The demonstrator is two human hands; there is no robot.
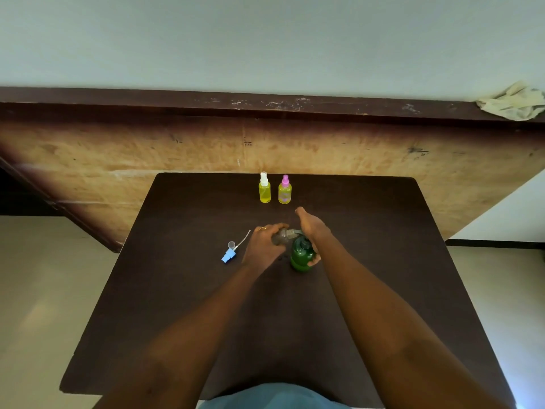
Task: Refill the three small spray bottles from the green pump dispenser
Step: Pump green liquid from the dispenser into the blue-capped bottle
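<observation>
The green pump dispenser (pixel 302 255) stands mid-table. My right hand (pixel 312 228) lies over its pump head with fingers stretched forward and the thumb against the bottle's side. My left hand (pixel 264 243) grips a small clear spray bottle (pixel 279 236), uncapped, its mouth under the pump's nozzle (pixel 292 233). That bottle's blue spray cap (pixel 228 255), with its dip tube, lies on the table left of my left hand. At the far edge stand two capped spray bottles of yellow liquid, one white-topped (pixel 264 188), one pink-topped (pixel 285 190).
The dark brown table (pixel 368 261) backs onto a worn wooden panel (pixel 177 149). A crumpled cloth (pixel 514 103) lies on the ledge at the upper right. Pale floor shows on both sides of the table.
</observation>
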